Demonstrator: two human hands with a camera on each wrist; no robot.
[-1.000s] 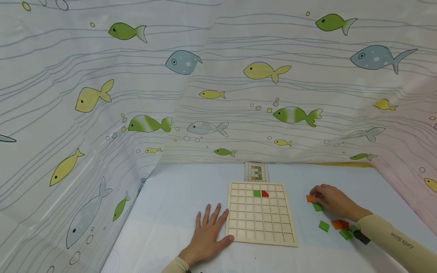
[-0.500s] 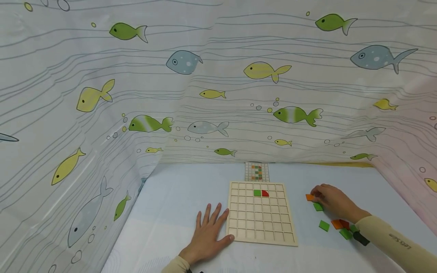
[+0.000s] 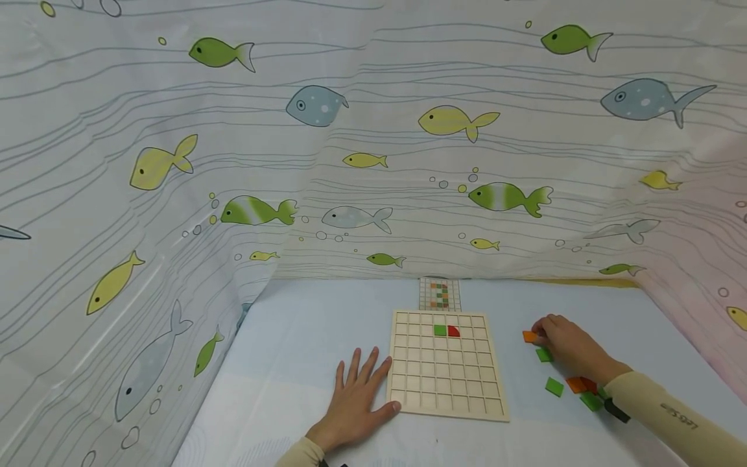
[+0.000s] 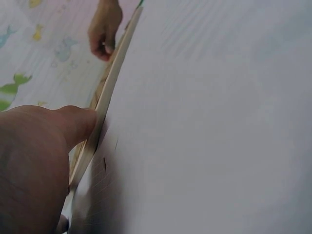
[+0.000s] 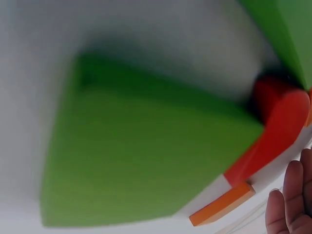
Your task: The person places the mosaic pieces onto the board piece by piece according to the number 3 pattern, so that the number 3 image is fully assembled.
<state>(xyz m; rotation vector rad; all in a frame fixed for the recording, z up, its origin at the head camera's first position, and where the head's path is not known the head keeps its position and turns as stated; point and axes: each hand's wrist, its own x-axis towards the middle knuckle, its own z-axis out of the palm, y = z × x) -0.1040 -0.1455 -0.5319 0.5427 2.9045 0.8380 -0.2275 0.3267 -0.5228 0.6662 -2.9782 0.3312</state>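
Note:
My left hand (image 3: 356, 408) lies flat with fingers spread at the left edge of a wooden grid board (image 3: 446, 363). Its thumb touches the board's edge in the left wrist view. A green square tile (image 3: 440, 331) and a red quarter-round tile (image 3: 453, 331) sit side by side in the board's upper cells. Right of the board, the curled fingers of my right hand (image 3: 574, 344) pinch an orange tile (image 3: 529, 336) low over the table. A green tile (image 3: 545, 355) lies just under this hand, and another green tile (image 3: 554, 387) is nearer me.
Below the right forearm is a loose cluster with an orange tile (image 3: 575, 384), a red tile (image 5: 273, 136) and green pieces, partly hidden by the sleeve. A printed pattern card (image 3: 439, 295) lies behind the board. Fish-print sheeting (image 3: 373, 188) walls the table in.
Both hands stay almost where they were. The orange tile at the right fingertips has shifted very slightly away from me; the right sleeve has moved a little toward me.

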